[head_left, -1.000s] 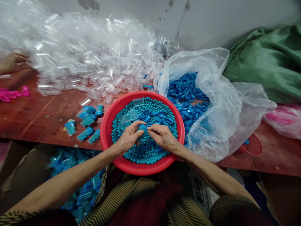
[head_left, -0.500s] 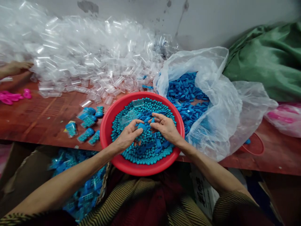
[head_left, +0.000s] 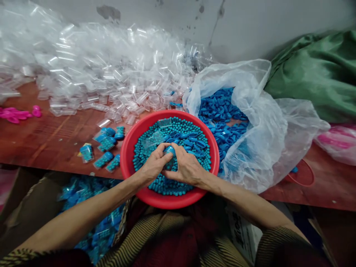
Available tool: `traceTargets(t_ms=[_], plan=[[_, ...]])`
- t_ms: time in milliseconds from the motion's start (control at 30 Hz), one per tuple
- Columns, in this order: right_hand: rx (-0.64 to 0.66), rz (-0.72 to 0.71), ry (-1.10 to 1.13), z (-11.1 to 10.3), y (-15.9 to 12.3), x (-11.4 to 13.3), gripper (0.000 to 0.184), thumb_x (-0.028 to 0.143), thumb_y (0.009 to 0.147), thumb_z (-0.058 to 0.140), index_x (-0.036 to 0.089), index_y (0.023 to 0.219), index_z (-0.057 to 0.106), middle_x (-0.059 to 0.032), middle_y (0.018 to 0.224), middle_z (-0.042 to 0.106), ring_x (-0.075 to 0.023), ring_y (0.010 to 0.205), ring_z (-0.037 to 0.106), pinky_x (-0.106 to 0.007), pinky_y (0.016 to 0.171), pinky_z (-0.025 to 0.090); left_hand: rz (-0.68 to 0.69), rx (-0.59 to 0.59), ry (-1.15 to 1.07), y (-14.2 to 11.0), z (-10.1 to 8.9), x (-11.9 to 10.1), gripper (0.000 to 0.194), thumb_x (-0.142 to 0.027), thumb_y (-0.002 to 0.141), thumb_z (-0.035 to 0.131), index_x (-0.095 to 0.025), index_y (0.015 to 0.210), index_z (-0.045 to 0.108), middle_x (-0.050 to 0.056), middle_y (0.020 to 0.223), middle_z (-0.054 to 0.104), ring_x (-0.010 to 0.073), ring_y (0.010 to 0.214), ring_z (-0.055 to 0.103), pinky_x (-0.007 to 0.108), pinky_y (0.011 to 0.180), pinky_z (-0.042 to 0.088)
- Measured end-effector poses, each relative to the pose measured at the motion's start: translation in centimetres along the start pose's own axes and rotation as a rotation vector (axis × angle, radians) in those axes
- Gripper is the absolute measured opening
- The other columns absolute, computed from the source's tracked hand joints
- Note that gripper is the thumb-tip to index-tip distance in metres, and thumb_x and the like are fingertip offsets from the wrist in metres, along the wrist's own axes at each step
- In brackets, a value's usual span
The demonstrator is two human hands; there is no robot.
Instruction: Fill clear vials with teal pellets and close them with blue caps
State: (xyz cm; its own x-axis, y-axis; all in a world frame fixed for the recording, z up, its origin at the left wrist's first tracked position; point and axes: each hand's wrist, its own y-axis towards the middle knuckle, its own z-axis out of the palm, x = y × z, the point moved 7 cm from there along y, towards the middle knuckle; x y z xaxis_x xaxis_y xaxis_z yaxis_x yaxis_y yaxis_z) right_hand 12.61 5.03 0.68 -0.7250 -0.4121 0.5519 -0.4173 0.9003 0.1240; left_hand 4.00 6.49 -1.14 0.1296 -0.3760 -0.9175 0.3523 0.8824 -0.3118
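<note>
Over a red basin point(head_left: 128, 157) of small teal beads point(head_left: 144, 154), my left hand point(head_left: 156, 160) and my right hand point(head_left: 187, 167) come together around one clear plastic container with a blue cap point(head_left: 169, 150). Both hands are closed on it, the right fingers at its top and far side. Teal beads seem to show through its wall, though fingers cover most of it. Several loose blue caps point(head_left: 198, 144) lie on the beads to the right of my hands. Clear empty containers point(head_left: 154, 139) rest on the beads at the left.
Capped, bead-filled containers point(head_left: 104, 159) lie left of the basin. A heap of clear containers point(head_left: 111, 70) lines the wall. On the right, a plastic bag point(head_left: 256, 148) spills blue caps point(head_left: 222, 105). A cardboard box point(head_left: 30, 207) of filled pieces stands below the table's front edge.
My right hand has moved left to meet my left hand and now grips the container too. The other person's hand at the far left has gone from view.
</note>
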Motion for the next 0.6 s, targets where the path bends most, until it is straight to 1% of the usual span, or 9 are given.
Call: traceTargets(t_ms=[100, 200, 300, 400, 467, 533, 567, 600], plan=[[-0.062, -0.045, 0.006, -0.1, 0.1, 0.4, 0.076, 0.042, 0.07, 0.062, 0.008, 0.131, 0.03, -0.0173, 0.107, 0.054, -0.0304, 0.093, 0.058, -0.044, 0.071, 0.053, -0.034, -0.034, -0.058, -0.2, 0.4, 0.4, 0.036, -0.037, 0.072, 0.064, -0.02, 0.097, 0.045, -0.006, 0.068, 0.048, 0.0059, 0.054, 0.042, 0.018, 0.051, 0.036], [-0.058, -0.023, 0.003, 0.1, 0.0, 0.3, 0.075, 0.039, 0.067, 0.063, 0.007, 0.127, 0.034, -0.0171, 0.104, 0.055, -0.0311, 0.092, 0.058, -0.044, 0.07, 0.052, -0.017, -0.086, -0.029, -0.2, 0.7, 0.8, 0.031, -0.035, 0.073, 0.062, -0.021, 0.093, 0.044, -0.006, 0.069, 0.048, 0.0062, 0.054, 0.041, 0.018, 0.051, 0.036], [-0.003, 0.031, 0.014, 0.6, 0.0, 0.0, 0.075, 0.035, 0.066, 0.064, 0.006, 0.128, 0.034, -0.0192, 0.108, 0.054, -0.0323, 0.095, 0.057, -0.045, 0.072, 0.052, 0.024, -0.113, 0.1, 0.1, 0.6, 1.0, 0.025, -0.034, 0.076, 0.057, -0.02, 0.092, 0.045, -0.005, 0.071, 0.048, 0.0075, 0.058, 0.043, 0.019, 0.054, 0.038], [0.104, 0.046, 0.064, 1.1, 0.0, -0.1, 0.08, 0.036, 0.071, 0.063, 0.005, 0.135, 0.026, -0.0232, 0.119, 0.048, -0.0332, 0.1, 0.056, -0.046, 0.076, 0.05, 0.076, -0.115, 0.315, 0.3, 0.0, 0.4, 0.02, -0.033, 0.08, 0.052, -0.019, 0.093, 0.048, -0.004, 0.068, 0.046, 0.0085, 0.058, 0.042, 0.02, 0.054, 0.038], [0.201, 0.034, 0.106, 1.5, 0.0, -0.1, 0.089, 0.043, 0.075, 0.062, 0.008, 0.142, 0.015, -0.0246, 0.128, 0.043, -0.0337, 0.104, 0.055, -0.046, 0.078, 0.049, 0.049, -0.072, 0.445, 0.0, -1.0, -0.2, 0.023, -0.033, 0.081, 0.05, -0.019, 0.099, 0.048, -0.006, 0.061, 0.039, 0.0086, 0.051, 0.038, 0.02, 0.048, 0.035], [0.295, 0.032, 0.134, 1.7, -0.2, -0.4, 0.095, 0.05, 0.077, 0.06, 0.011, 0.145, 0.007, -0.0252, 0.134, 0.039, -0.0344, 0.108, 0.054, -0.046, 0.08, 0.048, -0.012, -0.018, 0.535, -1.2, -2.7, -1.1, 0.028, -0.036, 0.081, 0.049, -0.021, 0.105, 0.048, -0.007, 0.057, 0.035, 0.0087, 0.046, 0.036, 0.02, 0.044, 0.032], [0.33, 0.037, 0.133, 1.7, -0.2, -0.8, 0.094, 0.051, 0.078, 0.058, 0.011, 0.146, 0.007, -0.0253, 0.134, 0.039, -0.0346, 0.109, 0.053, -0.047, 0.081, 0.048, -0.018, -0.012, 0.58, -2.0, -3.9, -1.8, 0.03, -0.037, 0.081, 0.05, -0.021, 0.107, 0.048, -0.006, 0.06, 0.039, 0.0089, 0.049, 0.038, 0.019, 0.045, 0.034], [0.356, 0.043, 0.123, 1.7, -0.3, -1.1, 0.089, 0.05, 0.08, 0.056, 0.01, 0.146, 0.01, -0.025, 0.132, 0.042, -0.0341, 0.109, 0.053, -0.047, 0.083, 0.047, 0.001, -0.022, 0.627, -2.9, -5.3, -2.8, 0.03, -0.037, 0.08, 0.052, -0.022, 0.106, 0.05, -0.005, 0.065, 0.045, 0.0093, 0.054, 0.043, 0.019, 0.049, 0.037]])
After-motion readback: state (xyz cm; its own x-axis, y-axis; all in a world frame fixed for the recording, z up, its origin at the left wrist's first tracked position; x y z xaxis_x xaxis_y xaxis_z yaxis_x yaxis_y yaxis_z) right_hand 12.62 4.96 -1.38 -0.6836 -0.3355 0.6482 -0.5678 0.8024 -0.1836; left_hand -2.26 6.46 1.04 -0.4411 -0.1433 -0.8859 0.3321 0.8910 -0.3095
